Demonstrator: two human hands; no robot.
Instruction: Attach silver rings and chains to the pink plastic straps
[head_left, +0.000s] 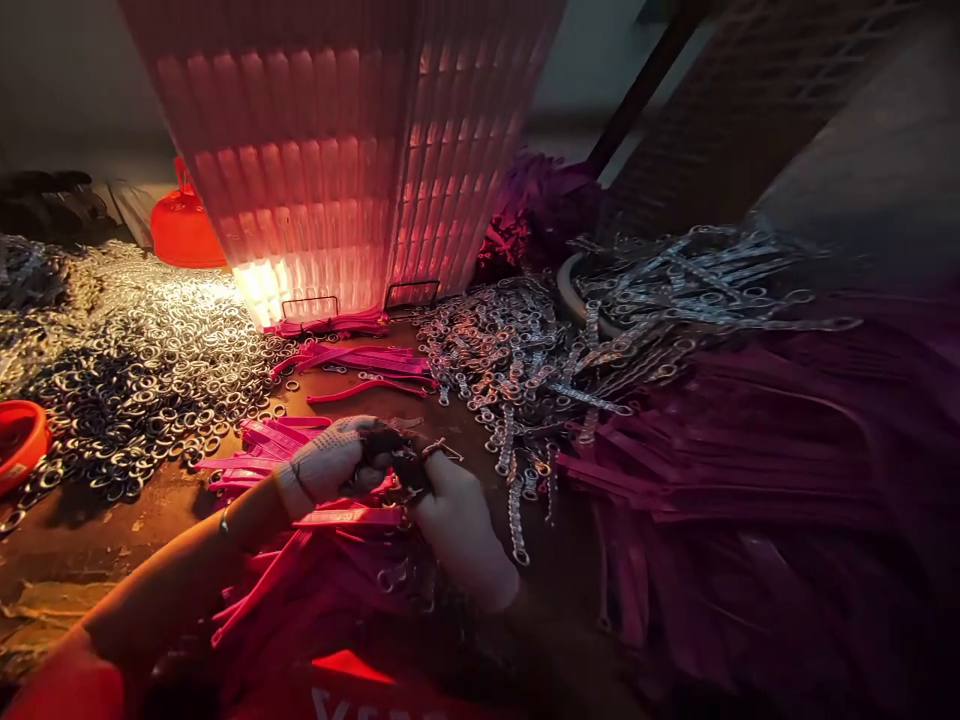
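Note:
My left hand (330, 462) wears a pale knit glove and meets my right hand (459, 525), also gloved, at the middle of the table. Between the fingertips both hands pinch a small metal ring piece (439, 452) with a pink strap (346, 517) trailing under them. What exactly each finger grips is too dark to tell. More pink straps (247, 440) lie just left of the hands.
A heap of loose metal rings (142, 350) covers the left of the table. Linked metal chains (517, 360) lie at centre right, a pile of pink straps (750, 450) at right. A tall ribbed lit column (330, 150) stands behind. Red bowls (184, 225) (19, 440) at left.

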